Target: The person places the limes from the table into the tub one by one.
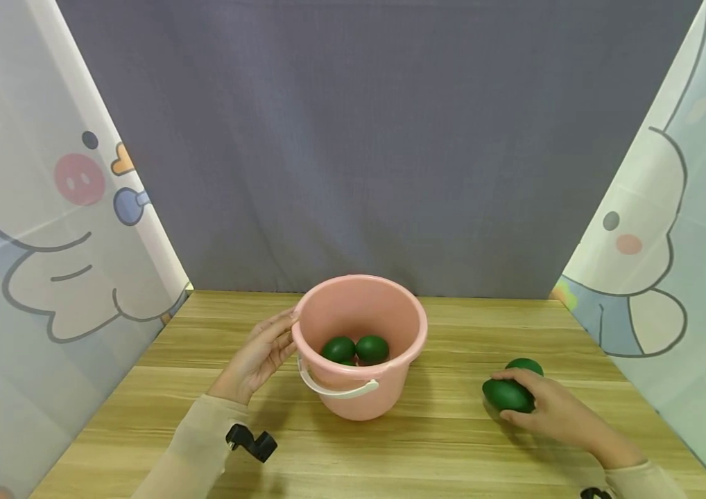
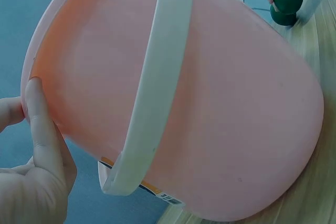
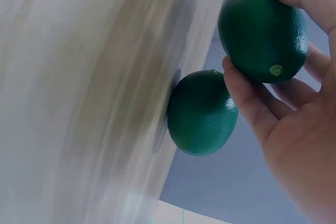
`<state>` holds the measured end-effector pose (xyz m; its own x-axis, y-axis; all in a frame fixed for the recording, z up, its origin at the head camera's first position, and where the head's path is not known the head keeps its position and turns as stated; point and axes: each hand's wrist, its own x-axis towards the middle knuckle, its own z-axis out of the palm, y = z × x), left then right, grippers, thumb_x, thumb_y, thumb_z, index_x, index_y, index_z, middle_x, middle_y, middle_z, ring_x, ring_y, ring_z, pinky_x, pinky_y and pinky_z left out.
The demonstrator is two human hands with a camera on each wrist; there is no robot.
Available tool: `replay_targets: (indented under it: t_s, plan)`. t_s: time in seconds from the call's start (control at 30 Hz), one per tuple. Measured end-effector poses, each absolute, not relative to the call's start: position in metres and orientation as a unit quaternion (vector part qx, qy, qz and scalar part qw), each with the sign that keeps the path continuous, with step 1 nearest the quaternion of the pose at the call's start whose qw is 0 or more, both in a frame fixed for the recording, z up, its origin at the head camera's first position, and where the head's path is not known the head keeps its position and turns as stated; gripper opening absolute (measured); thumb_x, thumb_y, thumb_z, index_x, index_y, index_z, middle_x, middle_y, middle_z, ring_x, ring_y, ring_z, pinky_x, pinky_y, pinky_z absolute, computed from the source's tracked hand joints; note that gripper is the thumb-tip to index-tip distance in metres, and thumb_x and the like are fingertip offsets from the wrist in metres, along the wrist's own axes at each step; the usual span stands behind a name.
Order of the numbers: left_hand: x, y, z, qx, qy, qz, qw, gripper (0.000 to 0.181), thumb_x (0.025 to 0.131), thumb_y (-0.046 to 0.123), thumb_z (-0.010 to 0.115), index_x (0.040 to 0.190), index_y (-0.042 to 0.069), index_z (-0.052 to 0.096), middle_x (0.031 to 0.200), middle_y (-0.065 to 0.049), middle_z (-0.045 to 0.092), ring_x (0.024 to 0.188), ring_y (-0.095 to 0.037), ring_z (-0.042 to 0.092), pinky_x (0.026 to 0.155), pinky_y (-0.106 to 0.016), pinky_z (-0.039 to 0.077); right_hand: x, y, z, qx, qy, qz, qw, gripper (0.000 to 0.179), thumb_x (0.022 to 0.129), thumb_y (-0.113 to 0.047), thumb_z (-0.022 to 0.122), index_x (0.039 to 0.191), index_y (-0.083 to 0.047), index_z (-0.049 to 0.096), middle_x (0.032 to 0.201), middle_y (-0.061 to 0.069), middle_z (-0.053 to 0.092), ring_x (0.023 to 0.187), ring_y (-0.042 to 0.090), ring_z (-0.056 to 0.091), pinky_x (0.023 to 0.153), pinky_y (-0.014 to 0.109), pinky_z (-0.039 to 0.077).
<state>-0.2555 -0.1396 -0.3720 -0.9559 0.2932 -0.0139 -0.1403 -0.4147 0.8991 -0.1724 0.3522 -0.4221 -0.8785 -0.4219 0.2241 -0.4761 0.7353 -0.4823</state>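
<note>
Wood-grain tabletop [image 1: 428,457] up front, and the right hand [image 1: 555,410] grips a green fruit [image 1: 508,396], which could slip if those fingertips slacken on its glossy skin, or bump the second fruit [image 1: 525,364] just behind into a roll. Farther over, the left hand [image 1: 259,359] pinches the pink bucket [image 1: 398,382] by its rim, more green fruits [image 1: 372,349] inside; too hard a tug might tip it, grey curtain [image 1: 365,152] beyond.

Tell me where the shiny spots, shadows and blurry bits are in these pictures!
Right wrist view: white glints shine on the held green fruit and the other green fruit, while the table looks streaky and blurred; head view: soft shadows fall beside the pink bucket and under the right hand; left wrist view: the backdrop looks bluish.
</note>
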Motion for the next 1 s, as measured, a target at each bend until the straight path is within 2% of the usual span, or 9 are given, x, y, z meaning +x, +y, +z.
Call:
replay_targets:
  t_s: [0.13,0.4,0.67,1.0]
  plan:
    - [-0.256,-0.140,-0.372,0.067,0.524,0.839,0.127,0.046,0.105,0.017,0.056,0.145,-0.002,0.043,0.114,-0.007,0.061,0.083,-0.004,0.064,0.072,-0.012,0.058,-0.171,0.350,-0.419,0.254,-0.922,0.287,0.060,0.060,0.086,-0.029,0.082,0.134,-0.004,0.056,0.127,0.018,0.059,0.098,0.021,0.064,0.067,0.027,0.058]
    - [-0.256,-0.139,-0.372,0.065,0.525,0.840,0.126,0.044,0.105,0.016,0.056,0.143,-0.003,0.045,0.112,-0.006,0.061,0.082,-0.004,0.064,0.071,-0.011,0.057,-0.171,0.348,-0.413,0.270,-0.914,0.288,0.091,0.055,0.085,-0.022,0.083,0.133,-0.010,0.058,0.124,0.015,0.062,0.094,0.008,0.062,0.063,0.025,0.058]
    - [-0.255,-0.139,-0.371,0.064,0.524,0.840,0.123,0.040,0.105,0.016,0.056,0.140,-0.001,0.049,0.111,-0.006,0.060,0.082,-0.005,0.063,0.071,-0.011,0.057,-0.173,0.347,-0.407,0.285,-0.913,0.261,0.131,0.057,0.082,-0.019,0.086,0.131,-0.007,0.060,0.121,0.012,0.065,0.092,0.006,0.061,0.061,0.024,0.057]
    - [-0.255,-0.139,-0.371,0.071,0.525,0.839,0.127,0.045,0.105,0.017,0.056,0.143,-0.003,0.044,0.115,-0.007,0.059,0.084,-0.005,0.063,0.073,-0.011,0.057,-0.173,0.347,-0.400,0.296,-0.912,0.245,0.142,0.060,0.080,-0.016,0.087,0.132,-0.008,0.059,0.124,0.013,0.064,0.095,0.009,0.062,0.062,0.024,0.057]
